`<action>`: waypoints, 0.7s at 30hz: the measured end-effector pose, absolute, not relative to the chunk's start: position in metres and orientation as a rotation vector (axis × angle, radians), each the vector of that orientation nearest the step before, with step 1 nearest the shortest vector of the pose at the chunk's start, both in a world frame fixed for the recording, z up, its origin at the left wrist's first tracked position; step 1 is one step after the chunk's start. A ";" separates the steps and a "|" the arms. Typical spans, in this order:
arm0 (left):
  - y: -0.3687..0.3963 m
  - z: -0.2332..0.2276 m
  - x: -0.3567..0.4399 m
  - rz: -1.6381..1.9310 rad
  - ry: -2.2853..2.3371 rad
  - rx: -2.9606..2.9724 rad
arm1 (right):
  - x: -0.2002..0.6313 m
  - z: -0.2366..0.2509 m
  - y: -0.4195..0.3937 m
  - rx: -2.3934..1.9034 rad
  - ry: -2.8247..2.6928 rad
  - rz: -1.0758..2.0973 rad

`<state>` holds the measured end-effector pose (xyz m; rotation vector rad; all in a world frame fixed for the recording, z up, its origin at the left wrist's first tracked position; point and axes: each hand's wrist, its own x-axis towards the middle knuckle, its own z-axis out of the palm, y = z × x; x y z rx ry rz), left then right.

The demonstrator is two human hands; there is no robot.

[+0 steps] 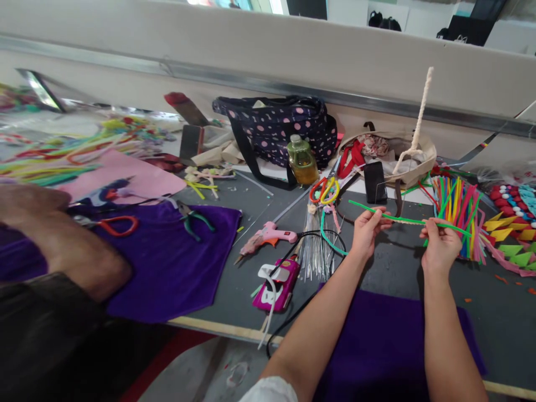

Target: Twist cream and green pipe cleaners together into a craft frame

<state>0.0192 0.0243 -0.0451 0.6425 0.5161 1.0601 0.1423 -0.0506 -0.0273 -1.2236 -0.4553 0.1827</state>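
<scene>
Cloth of deep purple fabric (pixel 385 329) covers the counter's (pixel 506 329) front edge, perhaps as padding. Beyond it, thin silvery wires (pixel 312 254) lie bunched, seemingly within reach. Farther in, left hand (pixel 368 230) and right hand (pixel 440 241) clamp fingers on a slender fuzzy green stem (pixel 404 220), spaced as if keeping it straight. A navy polka-dotted fabric bag (pixel 272 128) stands near the back edge.

A pipe cleaner (pixel 405 220) spans from my left hand (pixel 367 230) to my right hand (pixel 441 243). From it, a stem bundle (pixel 460 209) sits at three o'clock, a cloth (pixel 385 335) at six, a glue gun (pixel 270 237) at nine, a bottle (pixel 303 166) before a handbag (pixel 285 123) at ten, a tote (pixel 427 156) at twelve.
</scene>
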 end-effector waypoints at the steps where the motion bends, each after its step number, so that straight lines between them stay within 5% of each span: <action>1: 0.025 -0.045 0.019 1.075 0.538 0.635 | 0.142 -0.027 -0.051 -1.227 -0.460 0.174; 21: 0.024 -0.040 0.016 1.196 0.663 0.670 | 0.148 -0.028 -0.052 -1.170 -0.398 0.338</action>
